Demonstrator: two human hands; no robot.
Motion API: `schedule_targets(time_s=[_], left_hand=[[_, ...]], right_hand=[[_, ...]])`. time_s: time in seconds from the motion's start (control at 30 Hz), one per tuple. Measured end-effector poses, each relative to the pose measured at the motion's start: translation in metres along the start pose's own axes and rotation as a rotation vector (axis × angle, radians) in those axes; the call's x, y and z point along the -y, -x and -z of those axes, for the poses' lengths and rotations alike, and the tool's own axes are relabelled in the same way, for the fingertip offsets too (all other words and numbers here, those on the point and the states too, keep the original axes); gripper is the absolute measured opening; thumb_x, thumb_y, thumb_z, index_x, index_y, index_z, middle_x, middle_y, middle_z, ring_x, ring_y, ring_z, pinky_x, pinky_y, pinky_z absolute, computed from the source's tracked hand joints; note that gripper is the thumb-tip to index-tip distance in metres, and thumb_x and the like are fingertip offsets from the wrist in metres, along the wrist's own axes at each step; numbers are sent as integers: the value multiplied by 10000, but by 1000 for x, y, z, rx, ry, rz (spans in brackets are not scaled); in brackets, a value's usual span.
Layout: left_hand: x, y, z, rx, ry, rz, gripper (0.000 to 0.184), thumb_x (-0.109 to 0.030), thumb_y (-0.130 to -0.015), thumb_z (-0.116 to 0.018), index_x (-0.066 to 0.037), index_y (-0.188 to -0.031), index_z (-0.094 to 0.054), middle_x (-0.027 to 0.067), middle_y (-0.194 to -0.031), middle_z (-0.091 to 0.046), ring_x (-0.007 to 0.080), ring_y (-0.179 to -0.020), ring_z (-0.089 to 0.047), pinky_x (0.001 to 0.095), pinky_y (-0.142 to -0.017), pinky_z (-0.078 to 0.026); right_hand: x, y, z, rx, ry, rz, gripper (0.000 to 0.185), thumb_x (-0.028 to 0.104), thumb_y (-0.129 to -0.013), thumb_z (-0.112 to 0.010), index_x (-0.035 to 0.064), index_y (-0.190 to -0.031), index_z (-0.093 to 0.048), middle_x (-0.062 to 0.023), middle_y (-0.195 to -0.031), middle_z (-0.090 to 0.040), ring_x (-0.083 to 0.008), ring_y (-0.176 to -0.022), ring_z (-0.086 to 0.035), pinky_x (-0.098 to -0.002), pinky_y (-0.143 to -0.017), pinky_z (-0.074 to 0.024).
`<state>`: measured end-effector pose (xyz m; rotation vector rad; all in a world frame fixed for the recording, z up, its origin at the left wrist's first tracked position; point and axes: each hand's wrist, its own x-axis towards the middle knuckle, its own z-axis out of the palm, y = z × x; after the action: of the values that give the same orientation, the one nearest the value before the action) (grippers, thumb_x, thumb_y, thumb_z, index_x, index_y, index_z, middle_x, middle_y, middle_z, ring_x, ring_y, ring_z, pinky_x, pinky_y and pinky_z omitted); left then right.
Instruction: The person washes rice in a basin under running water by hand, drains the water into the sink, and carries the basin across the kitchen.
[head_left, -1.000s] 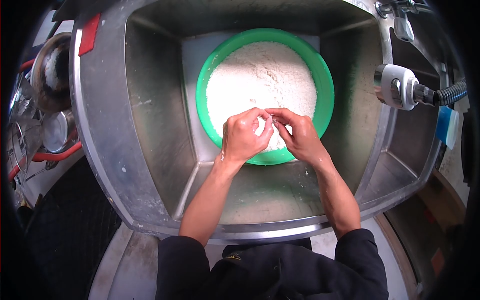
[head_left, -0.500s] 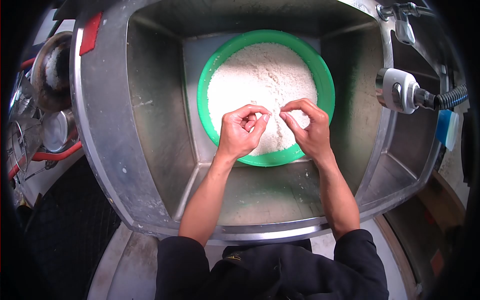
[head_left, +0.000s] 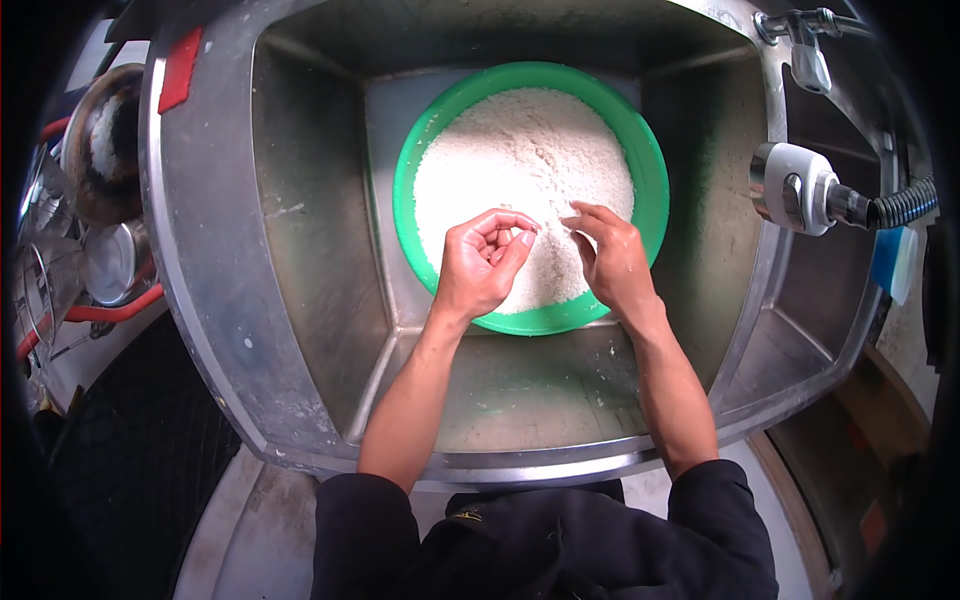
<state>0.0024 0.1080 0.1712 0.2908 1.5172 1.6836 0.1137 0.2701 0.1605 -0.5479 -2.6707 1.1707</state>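
A round green basin sits in the metal sink, filled with white grains that look like rice. My left hand hovers above the front left part of the grains, fingers curled and thumb near the index fingertip; what the pinch holds, if anything, is too small to make out. My right hand is over the front right part of the basin, its fingers apart with nothing visible between them. A narrow gap separates the two hands.
The metal sink surrounds the basin. A white spray head on a metal hose is at the right, below a tap. A red piece lies on the left rim. Pans stand at the far left.
The hands, touching at the fingertips a second ago, have moved apart. My right hand's thumb and fingers have spread since half a second ago, while my left hand has kept its curl.
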Motion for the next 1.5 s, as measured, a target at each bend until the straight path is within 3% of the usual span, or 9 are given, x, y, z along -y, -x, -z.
schedule_targets(time_s=[0.13,0.8,1.0,1.07,1.13,1.17,1.27,1.4,1.5], left_hand=[[-6,0,3,38,46,-6,151,-30,-894,-578,47,-1005,-643,-73,-632,-460,-11,-550,-327,186,-492,-243],[-10,-3,23,-79,248,86,138,-39,-924,-558,47,-1011,-624,-87,-564,-383,-2,-453,-234,211,-413,-171],[-46,-54,96,-99,500,-184,192,-98,-957,-522,-9,-1095,-620,-67,-583,-361,23,-441,-226,210,-411,-202],[-30,-92,141,-171,445,32,263,-96,-956,-494,-20,-1171,-625,45,-683,-568,123,-495,-492,258,-465,-409],[69,-122,190,-513,-739,298,388,-104,-938,-472,-70,-1316,-553,195,-964,-659,345,-901,-653,399,-815,-532],[81,-113,198,-353,-958,209,466,-97,-910,-472,-107,-1375,-498,283,-1264,-544,458,-1251,-449,442,-1087,-358],[92,-79,183,-287,-1235,75,657,-84,-879,-519,-126,-1495,-294,204,-1553,-179,402,-1406,-243,452,-1142,-276],[135,-53,187,-105,-1655,-33,721,-154,-894,-506,-127,-1530,-168,148,-1590,-100,328,-1469,-98,453,-1188,-153],[165,-47,177,-200,-1847,-56,675,-216,-937,-429,-107,-1537,-139,113,-1607,-64,291,-1486,-43,440,-1197,-92]], right_hand=[[6,3,6,177,70,-220,114,-40,-804,-628,-22,-902,-684,-213,-859,-675,-360,-752,-665,-399,-683,-536],[8,0,-2,90,-107,-140,100,-35,-743,-710,-4,-837,-693,-166,-781,-656,-292,-656,-662,-350,-609,-534],[15,0,-1,233,-149,-122,144,-56,-757,-682,-9,-893,-680,-178,-875,-663,-288,-761,-674,-358,-684,-540],[19,5,-1,250,-102,-114,152,-58,-772,-661,-19,-918,-675,-193,-931,-666,-326,-827,-672,-385,-740,-538],[15,7,-1,268,45,-80,175,-64,-788,-635,-30,-955,-671,-213,-1008,-666,-371,-912,-664,-411,-809,-533],[2,16,-5,289,148,-83,217,-49,-800,-620,-32,-1012,-668,-238,-1114,-643,-413,-1016,-629,-430,-898,-509],[5,12,-1,208,71,-132,247,-18,-789,-648,-8,-1034,-678,-250,-1147,-629,-408,-1056,-617,-409,-941,-501],[-5,1,-3,211,46,-336,182,61,-833,-664,43,-1011,-698,-194,-1091,-663,-372,-1071,-624,-401,-887,-499],[0,-11,-19,-44,535,17,162,130,-853,-675,43,-984,-711,-173,-1143,-647,-381,-1159,-571,-468,-1001,-410]])
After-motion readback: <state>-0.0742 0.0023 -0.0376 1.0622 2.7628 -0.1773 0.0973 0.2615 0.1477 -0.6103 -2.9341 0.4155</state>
